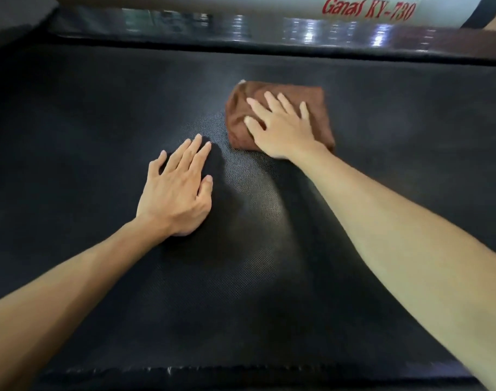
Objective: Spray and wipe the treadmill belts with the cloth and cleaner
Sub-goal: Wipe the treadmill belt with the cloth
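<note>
The black textured treadmill belt (100, 114) fills almost the whole view. A folded brown cloth (314, 100) lies on it right of centre. My right hand (280, 128) presses flat on the cloth with its fingers spread and straight. My left hand (179, 190) rests flat on the bare belt to the left of the cloth, fingers straight and close together. No cleaner bottle is in view.
A glossy black side rail (241, 32) runs along the far edge of the belt. Above it is a white frame part (297, 4) with red lettering. The belt's near edge (241, 372) crosses the bottom.
</note>
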